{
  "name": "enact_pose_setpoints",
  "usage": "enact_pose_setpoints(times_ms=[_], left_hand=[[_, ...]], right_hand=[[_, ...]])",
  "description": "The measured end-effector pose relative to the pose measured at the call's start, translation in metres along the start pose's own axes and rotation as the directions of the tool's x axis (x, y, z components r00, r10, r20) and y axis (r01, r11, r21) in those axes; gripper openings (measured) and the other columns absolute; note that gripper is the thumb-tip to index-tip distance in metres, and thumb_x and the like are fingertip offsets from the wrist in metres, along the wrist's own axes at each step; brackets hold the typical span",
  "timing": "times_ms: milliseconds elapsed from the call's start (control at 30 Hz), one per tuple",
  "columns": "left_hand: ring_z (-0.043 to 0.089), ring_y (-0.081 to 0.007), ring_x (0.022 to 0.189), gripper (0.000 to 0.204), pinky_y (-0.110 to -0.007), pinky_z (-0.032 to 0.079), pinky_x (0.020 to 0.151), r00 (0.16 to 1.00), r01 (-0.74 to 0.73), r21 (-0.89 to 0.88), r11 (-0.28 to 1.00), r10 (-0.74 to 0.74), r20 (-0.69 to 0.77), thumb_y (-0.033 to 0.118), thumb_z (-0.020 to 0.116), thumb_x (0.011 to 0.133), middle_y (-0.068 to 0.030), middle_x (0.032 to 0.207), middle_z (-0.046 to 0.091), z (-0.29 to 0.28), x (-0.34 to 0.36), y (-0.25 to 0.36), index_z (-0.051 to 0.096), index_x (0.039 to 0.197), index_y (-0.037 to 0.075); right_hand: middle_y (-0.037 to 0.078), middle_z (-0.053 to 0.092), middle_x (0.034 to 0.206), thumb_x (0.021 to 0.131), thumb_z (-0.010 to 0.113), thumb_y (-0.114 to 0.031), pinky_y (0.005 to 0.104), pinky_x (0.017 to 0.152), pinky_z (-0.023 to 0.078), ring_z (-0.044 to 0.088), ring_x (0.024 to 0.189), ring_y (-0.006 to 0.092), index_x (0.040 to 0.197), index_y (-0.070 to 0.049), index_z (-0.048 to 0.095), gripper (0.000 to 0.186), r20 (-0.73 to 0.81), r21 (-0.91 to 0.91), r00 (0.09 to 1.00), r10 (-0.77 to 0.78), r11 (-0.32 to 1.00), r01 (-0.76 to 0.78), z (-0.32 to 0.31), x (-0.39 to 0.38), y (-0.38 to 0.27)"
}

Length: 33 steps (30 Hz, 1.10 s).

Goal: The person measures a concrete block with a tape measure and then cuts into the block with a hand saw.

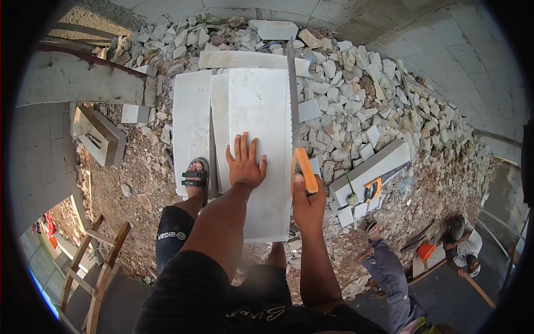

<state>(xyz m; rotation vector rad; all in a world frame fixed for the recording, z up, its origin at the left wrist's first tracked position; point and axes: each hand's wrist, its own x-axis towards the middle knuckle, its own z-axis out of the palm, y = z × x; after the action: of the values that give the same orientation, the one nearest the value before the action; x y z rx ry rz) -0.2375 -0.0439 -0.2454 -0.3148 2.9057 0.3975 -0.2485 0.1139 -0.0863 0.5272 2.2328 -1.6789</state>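
A worker's left hand [246, 167] lies palm down on a white slab [260, 106], its fingers spread and holding nothing, while the right hand [309, 197] grips the orange handle of a handsaw [293, 100] with fingers wrapped around it. The saw's blade points away from the worker along the slab's right edge; whether the teeth are in the material cannot be told. The slab lies in front of the worker, overlapping a second slab [220, 111], with a third slab [189, 128] just to the left, where a sandaled foot [195, 177] rests. Broken rubble [339, 100] covers the ground beyond and to the right. Near the right hand, another saw [374, 190] with an orange handle lies on a pale block [384, 161]. At lower right, a co-worker [471, 247] bends beside an orange object [426, 251]; a wooden frame [104, 273] stands at lower left.
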Motion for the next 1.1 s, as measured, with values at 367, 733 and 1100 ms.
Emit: enact_pose_setpoints(times_ms=[367, 733, 1100], left_hand=[[0.012, -0.0349, 0.154, 0.063, -0.059, 0.008, 0.12, 1.0, -0.015, -0.007, 1.0, 0.015, -0.021, 0.041, 0.045, 0.097, -0.0194, 0.164, 0.02, 0.001, 0.0, 0.0, 0.04, 0.15, 0.007], [0.012, -0.0349, 0.154, 0.063, -0.059, 0.008, 0.12, 1.0, -0.017, -0.003, 1.0, 0.017, -0.024, 0.041, 0.045, 0.097, -0.0194, 0.163, 0.02, 0.002, 0.001, 0.003, 0.04, 0.15, 0.008], [0.009, -0.0317, 0.155, 0.063, -0.058, 0.005, 0.121, 0.999, 0.011, 0.017, 1.0, -0.011, 0.035, 0.043, 0.042, 0.098, -0.0153, 0.166, 0.015, -0.001, 0.001, 0.001, 0.037, 0.153, 0.012]], right_hand=[[-0.004, 0.051, 0.068, 0.102, 0.063, -0.03, 0.0217, 0.048, 0.033, 0.043, 0.055, 0.0026, 0.092, -0.005, 0.054, 0.029, -0.033, -0.037, 0.994, -0.106, 0.994, 0.105, 0.005, 0.005, 0.0], [-0.004, 0.051, 0.069, 0.102, 0.063, -0.031, 0.0217, 0.05, 0.034, 0.043, 0.057, 0.0022, 0.093, -0.004, 0.054, 0.03, 0.012, 0.069, 1.0, 0.011, 0.998, -0.011, -0.002, 0.004, 0.01], [-0.003, 0.05, 0.071, 0.102, 0.062, -0.03, 0.0224, 0.054, 0.035, 0.043, 0.062, 0.0031, 0.089, -0.004, 0.053, 0.031, 0.003, -0.042, 0.999, -0.046, 0.998, 0.046, 0.003, 0.001, -0.003]])
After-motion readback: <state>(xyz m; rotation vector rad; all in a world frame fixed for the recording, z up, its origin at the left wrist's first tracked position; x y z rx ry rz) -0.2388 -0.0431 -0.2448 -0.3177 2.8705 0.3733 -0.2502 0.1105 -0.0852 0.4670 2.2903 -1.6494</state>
